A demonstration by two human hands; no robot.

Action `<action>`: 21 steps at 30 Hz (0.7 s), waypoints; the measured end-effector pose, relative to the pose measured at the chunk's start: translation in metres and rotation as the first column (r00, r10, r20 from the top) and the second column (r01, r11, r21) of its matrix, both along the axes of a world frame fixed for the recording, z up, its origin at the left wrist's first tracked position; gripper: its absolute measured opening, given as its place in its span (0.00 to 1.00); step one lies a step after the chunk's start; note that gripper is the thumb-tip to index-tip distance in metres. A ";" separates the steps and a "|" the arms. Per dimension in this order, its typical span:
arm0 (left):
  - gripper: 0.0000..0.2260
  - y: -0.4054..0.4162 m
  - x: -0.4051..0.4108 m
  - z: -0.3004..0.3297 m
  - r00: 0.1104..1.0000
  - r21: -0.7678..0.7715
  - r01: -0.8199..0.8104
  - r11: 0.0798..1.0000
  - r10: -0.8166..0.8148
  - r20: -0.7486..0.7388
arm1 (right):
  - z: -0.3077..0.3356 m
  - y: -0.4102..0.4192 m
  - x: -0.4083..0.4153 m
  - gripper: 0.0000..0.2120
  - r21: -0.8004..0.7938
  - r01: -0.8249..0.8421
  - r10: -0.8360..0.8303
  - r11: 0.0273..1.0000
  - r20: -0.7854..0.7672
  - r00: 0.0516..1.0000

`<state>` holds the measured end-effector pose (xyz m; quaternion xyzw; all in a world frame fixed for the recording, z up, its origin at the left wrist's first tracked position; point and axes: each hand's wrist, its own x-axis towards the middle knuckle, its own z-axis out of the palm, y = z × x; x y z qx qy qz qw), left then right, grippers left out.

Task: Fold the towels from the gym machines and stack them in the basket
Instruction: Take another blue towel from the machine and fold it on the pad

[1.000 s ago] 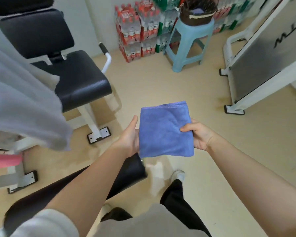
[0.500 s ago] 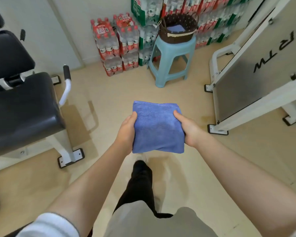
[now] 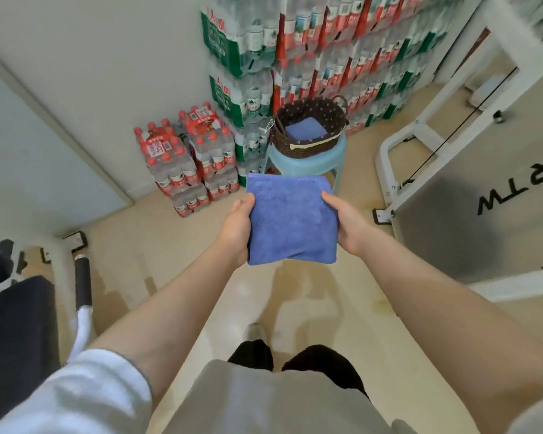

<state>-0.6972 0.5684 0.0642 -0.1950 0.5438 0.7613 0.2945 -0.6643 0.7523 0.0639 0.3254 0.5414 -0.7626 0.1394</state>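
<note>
Both hands' fingers grasp a folded blue towel above beige floor, near stacked bottle packs.

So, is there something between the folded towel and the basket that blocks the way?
Nothing visible does. Both hands hold the folded blue towel just short of the basket on the stool; its open top holds one folded towel.

Grey panel of the gym machine, right of frame: large black letters, seen upside down and cut off at the edge, reading "RTW". Green-wrapped water bottle packs, upper centre: white printed characters, too blurred to read. Red-capped bottle packs, centre left: labels illegible.
</note>
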 end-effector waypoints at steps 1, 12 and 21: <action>0.18 0.007 -0.021 0.004 1.000 0.003 0.001 1.000 -0.001 0.001 | 0.002 0.006 -0.018 0.17 -0.026 0.017 -0.017 1.000 -0.020 1.000; 0.15 0.095 -0.212 -0.022 1.000 -0.014 -0.014 1.000 0.014 0.025 | -0.020 0.097 -0.196 0.07 0.073 -0.044 0.045 0.996 -0.013 0.999; 0.08 0.203 -0.369 -0.095 0.986 -0.162 -0.110 0.981 0.128 0.104 | -0.080 0.204 -0.385 0.16 0.345 -0.313 0.300 0.885 0.092 0.949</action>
